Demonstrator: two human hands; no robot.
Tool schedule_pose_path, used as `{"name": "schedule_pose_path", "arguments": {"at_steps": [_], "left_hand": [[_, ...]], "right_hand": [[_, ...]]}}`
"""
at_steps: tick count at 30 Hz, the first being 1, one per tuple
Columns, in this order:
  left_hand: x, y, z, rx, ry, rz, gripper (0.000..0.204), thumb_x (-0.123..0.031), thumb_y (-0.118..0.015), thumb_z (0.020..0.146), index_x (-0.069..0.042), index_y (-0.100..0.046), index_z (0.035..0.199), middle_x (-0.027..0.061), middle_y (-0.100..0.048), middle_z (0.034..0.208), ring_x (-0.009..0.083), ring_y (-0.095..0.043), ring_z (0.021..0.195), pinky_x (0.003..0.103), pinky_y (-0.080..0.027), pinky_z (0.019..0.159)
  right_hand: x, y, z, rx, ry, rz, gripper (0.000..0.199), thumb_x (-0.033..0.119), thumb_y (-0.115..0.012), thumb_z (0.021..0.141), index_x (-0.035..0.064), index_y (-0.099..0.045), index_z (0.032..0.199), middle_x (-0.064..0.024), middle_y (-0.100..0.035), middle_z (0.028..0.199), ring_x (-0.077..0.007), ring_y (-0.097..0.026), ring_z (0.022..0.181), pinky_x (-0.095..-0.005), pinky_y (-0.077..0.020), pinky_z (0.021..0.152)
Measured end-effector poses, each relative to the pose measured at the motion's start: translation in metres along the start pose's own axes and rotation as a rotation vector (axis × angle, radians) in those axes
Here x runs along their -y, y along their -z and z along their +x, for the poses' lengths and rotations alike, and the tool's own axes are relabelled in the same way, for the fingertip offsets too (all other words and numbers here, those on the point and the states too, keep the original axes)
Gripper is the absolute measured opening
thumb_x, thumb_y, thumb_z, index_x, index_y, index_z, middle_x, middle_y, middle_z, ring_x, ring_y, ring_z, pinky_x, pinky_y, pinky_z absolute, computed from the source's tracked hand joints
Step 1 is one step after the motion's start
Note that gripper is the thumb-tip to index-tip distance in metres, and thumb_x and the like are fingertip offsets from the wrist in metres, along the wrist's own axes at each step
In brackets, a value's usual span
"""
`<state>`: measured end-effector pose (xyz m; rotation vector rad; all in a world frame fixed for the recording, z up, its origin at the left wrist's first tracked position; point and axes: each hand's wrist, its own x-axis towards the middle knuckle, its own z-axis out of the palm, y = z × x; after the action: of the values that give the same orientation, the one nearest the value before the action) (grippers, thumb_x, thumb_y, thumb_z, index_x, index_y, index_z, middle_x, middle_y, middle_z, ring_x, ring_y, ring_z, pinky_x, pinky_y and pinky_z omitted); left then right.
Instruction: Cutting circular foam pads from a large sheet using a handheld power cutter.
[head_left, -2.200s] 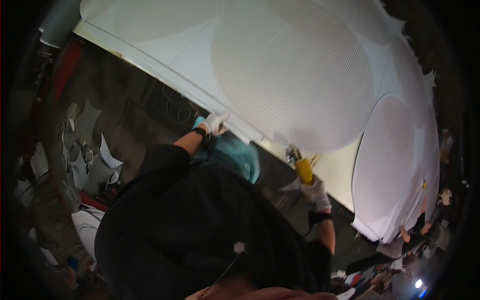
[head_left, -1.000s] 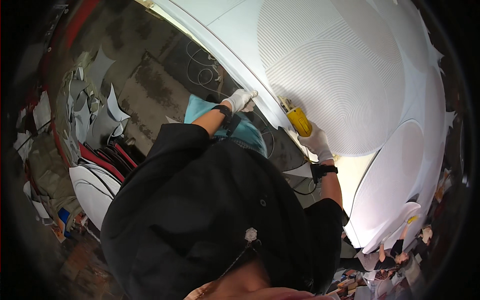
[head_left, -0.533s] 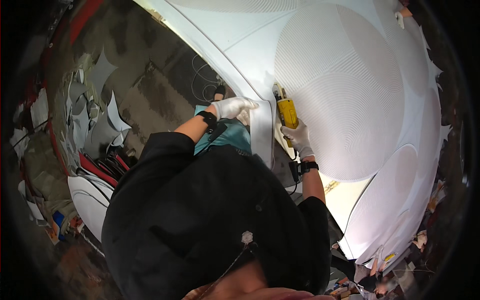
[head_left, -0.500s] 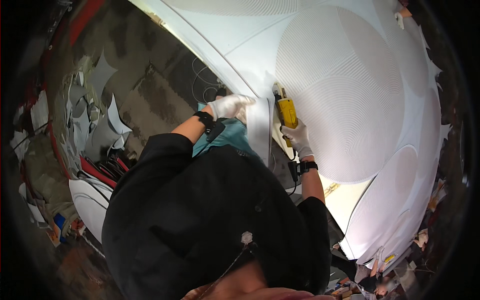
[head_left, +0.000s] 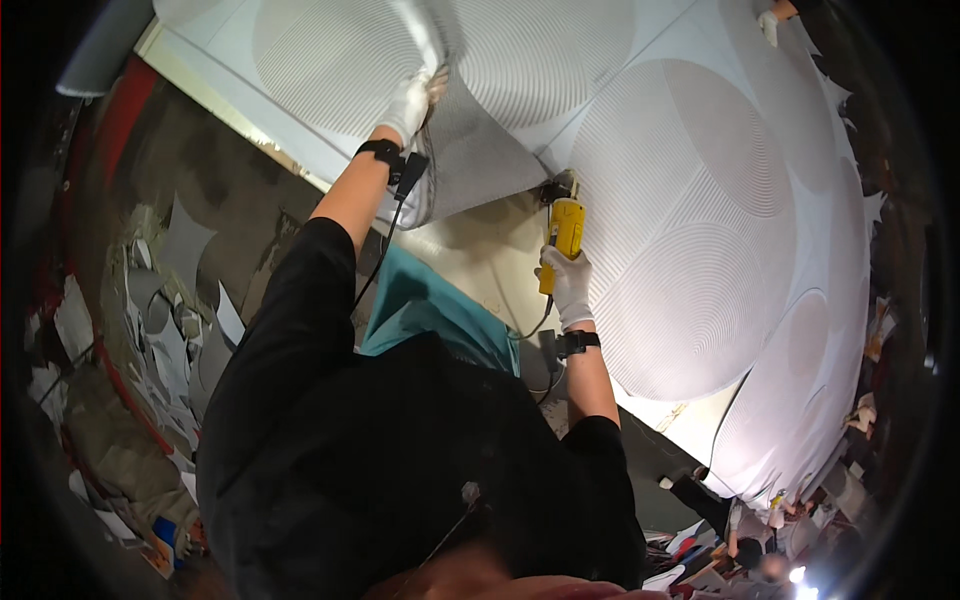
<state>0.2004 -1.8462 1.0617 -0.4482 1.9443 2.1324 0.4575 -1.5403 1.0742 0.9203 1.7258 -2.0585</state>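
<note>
A large white, carpet-like sheet (head_left: 690, 250) with grey ribbed circles covers the work surface. My left hand (head_left: 410, 108), in a white glove, reaches far forward with its fingers closed on the sheet's turned-back edge. Below that hand shows the sheet's plain grey underside (head_left: 480, 150). My right hand (head_left: 569, 285), also gloved, is wrapped round a yellow corded electric cutter (head_left: 567, 228). The cutter's metal head meets the sheet's cut edge, where the fold begins. Its exact contact there is hard to make out.
A pale board (head_left: 480, 262) lies bare beneath the lifted part. Teal cloth (head_left: 430, 310) hangs in front of me. White offcuts (head_left: 165, 330) litter the floor at left. Another person's gloved hand (head_left: 768, 28) rests at the far right; more people work at lower right.
My left hand has swung forward, folding the sheet's near part away and baring its grey underside and the pale board. My right hand and the cutter have shifted slightly left.
</note>
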Motion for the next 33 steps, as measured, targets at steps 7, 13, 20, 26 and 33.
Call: {"name": "schedule_pose_path", "arguments": {"at_steps": [7, 13, 20, 26, 33], "left_hand": [[-0.069, -0.062, 0.061, -0.006, -0.077, 1.348, 0.063, -0.051, -0.021, 0.097, -0.009, -0.057, 0.126, 0.0145, -0.061, 0.124, 0.0354, -0.056, 0.116, 0.045, -0.041, 0.100], [-0.047, -0.024, 0.113, 0.136, 0.060, 1.730, 0.055, -0.042, -0.026, 0.098, -0.013, -0.043, 0.141, 0.0140, -0.042, 0.145, 0.0254, -0.040, 0.135, 0.050, -0.030, 0.109], [-0.032, -0.054, 0.116, -0.056, 0.163, 1.527, 0.094, -0.072, -0.036, 0.086, -0.010, -0.010, 0.152, 0.0166, -0.004, 0.158, 0.0334, 0.002, 0.147, 0.069, -0.005, 0.109], [-0.018, -0.067, 0.109, -0.243, -0.025, 1.616, 0.094, -0.070, -0.039, 0.085, -0.006, -0.017, 0.151, 0.0199, -0.011, 0.157, 0.0356, -0.002, 0.146, 0.069, -0.004, 0.109], [-0.026, -0.059, 0.105, -0.258, -0.010, 1.642, 0.092, -0.066, -0.043, 0.085, -0.005, -0.020, 0.149, 0.0202, -0.014, 0.156, 0.0364, -0.008, 0.145, 0.070, -0.005, 0.108]], "right_hand": [[0.029, -0.036, 0.037, -0.148, 0.026, 0.111, 0.024, 0.009, -0.066, 0.082, -0.0029, -0.056, 0.100, -0.0083, -0.058, 0.083, -0.0177, -0.059, 0.067, -0.0308, -0.0545, 0.059], [0.060, -0.074, 0.074, -0.163, 0.093, 0.244, 0.024, 0.009, -0.066, 0.082, -0.0037, -0.056, 0.100, -0.0089, -0.059, 0.082, -0.0178, -0.059, 0.064, -0.0320, -0.0541, 0.058], [0.090, -0.082, 0.132, -0.221, 0.107, 0.343, 0.026, 0.007, -0.067, 0.080, -0.0007, -0.056, 0.102, -0.0065, -0.060, 0.080, -0.0151, -0.058, 0.060, -0.0288, -0.0506, 0.052], [0.107, -0.067, 0.189, -0.341, 0.175, 0.279, 0.022, 0.005, -0.066, 0.079, -0.0032, -0.059, 0.097, -0.0087, -0.062, 0.076, -0.0177, -0.058, 0.057, -0.0310, -0.0479, 0.048], [0.161, -0.076, 0.222, -0.286, 0.212, 0.378, 0.024, 0.006, -0.066, 0.078, -0.0054, -0.058, 0.098, -0.0131, -0.062, 0.077, -0.0231, -0.062, 0.057, -0.0343, -0.0520, 0.051]]}}
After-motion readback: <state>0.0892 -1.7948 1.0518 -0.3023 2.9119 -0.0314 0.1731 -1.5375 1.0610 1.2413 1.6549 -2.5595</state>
